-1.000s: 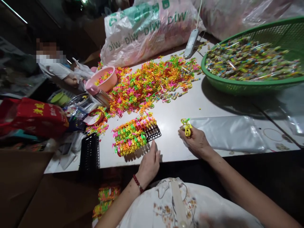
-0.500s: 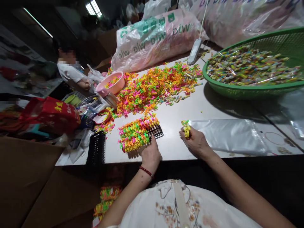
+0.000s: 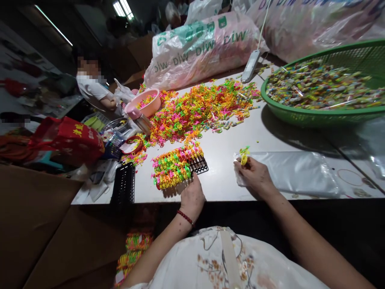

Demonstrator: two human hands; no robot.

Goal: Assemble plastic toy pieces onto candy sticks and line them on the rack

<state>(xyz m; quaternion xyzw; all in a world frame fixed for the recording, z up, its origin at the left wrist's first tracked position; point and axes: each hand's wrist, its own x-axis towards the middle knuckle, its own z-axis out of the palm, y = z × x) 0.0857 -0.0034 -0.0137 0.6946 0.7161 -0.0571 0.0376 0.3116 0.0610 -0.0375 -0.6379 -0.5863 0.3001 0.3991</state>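
Observation:
My left hand (image 3: 193,195) grips the near right edge of a black plastic rack (image 3: 201,163). Rows of small pink, orange, yellow and green plastic pieces (image 3: 174,166) cover most of that rack; its right end shows bare slots. Between the fingertips of my right hand (image 3: 255,174), a small yellow-green plastic piece (image 3: 244,156) is pinched, held over the left end of a stack of clear plastic bags (image 3: 291,170). Behind the rack spreads a large heap of the same bright pieces (image 3: 201,106).
A green basket (image 3: 315,114) full of small wrapped items stands at right. At left are a pink bowl (image 3: 156,105), a flask (image 3: 141,120), a red bag (image 3: 70,138) and another black rack (image 3: 124,182). Behind lie big sacks (image 3: 198,50) and a power strip (image 3: 250,66). A person (image 3: 93,90) sits far left.
My right hand has shifted slightly right with the yellow-green piece, now over the bags' left end, and the piece has turned. My left hand stays on the rack. The view has moved a little.

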